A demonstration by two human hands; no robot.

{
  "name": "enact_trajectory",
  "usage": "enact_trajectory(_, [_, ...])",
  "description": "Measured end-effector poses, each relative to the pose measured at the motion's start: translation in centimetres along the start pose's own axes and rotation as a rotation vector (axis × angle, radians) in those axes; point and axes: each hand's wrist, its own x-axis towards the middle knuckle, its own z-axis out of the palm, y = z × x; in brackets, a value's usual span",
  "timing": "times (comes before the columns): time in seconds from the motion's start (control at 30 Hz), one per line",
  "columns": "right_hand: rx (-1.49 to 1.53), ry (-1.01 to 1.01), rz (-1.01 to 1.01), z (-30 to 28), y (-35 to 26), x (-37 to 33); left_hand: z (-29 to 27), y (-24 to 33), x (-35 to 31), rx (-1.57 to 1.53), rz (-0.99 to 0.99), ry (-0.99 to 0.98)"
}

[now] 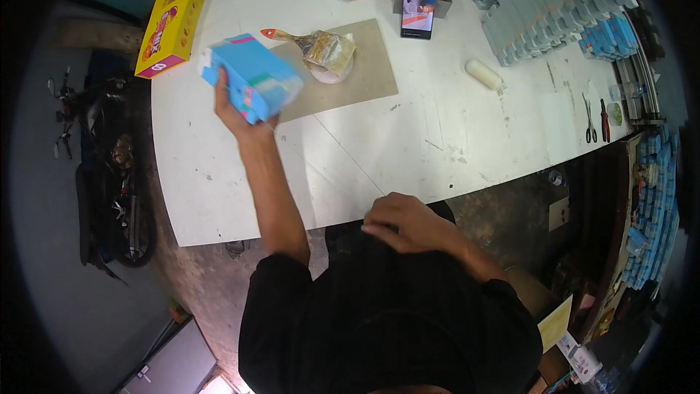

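Observation:
My left hand (235, 111) grips a light-blue carton (257, 66) from its near left side, holding it tilted over the left part of the white table (343, 153). The carton's right end is smeared by motion. Just beyond it, a wide paintbrush (326, 49) with a reddish handle rests across a round pale tub (335, 75). Both are on a flat beige board (379, 73). My right hand (408, 222) hovers by the table's front edge, close to my body. Its fingers are loosely bent, with a gap by the thumb and nothing visible in them.
A yellow box (169, 36) stands at the far left. A phone (418, 9) leans on a metal block at the back. Stacked grey cartons (547, 7) fill the back right. A whitish cylinder (483, 74), scissors (590, 118) and red-handled pliers (605, 120) lie rightward.

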Motion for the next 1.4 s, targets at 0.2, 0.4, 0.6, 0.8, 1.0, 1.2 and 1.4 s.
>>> enact_trajectory(0.2, [0.078,-0.129,-0.774,-1.5,-5.9,1.6,0.3,1.8,3.2,-0.073,-0.056,0.073])
enact_trajectory(0.4, [-0.066,0.079,-1.140,-2.0,-10.5,3.9,3.2,-6.2,1.6,-0.275,-0.267,-0.047])
enact_trajectory(0.6, [-0.530,1.078,-0.865,-1.5,-4.0,2.2,9.1,-10.2,-4.0,-0.354,-0.234,-0.050])
enact_trajectory(0.8, [0.005,1.073,-0.415,-6.5,4.5,5.1,8.9,-13.7,-8.4,-0.069,-0.002,-0.332])
enact_trajectory(1.0, [0.269,0.619,-0.218,-11.7,1.1,3.3,5.5,-13.6,-9.9,0.238,0.045,-0.646])
enact_trajectory(1.2, [0.314,0.503,-0.188,-13.5,-0.3,3.3,4.6,-12.9,-11.3,0.576,-0.013,-0.805])
enact_trajectory(1.4, [0.121,0.303,0.065,-14.8,1.1,2.4,3.2,-12.9,-11.1,0.870,0.176,-0.857])
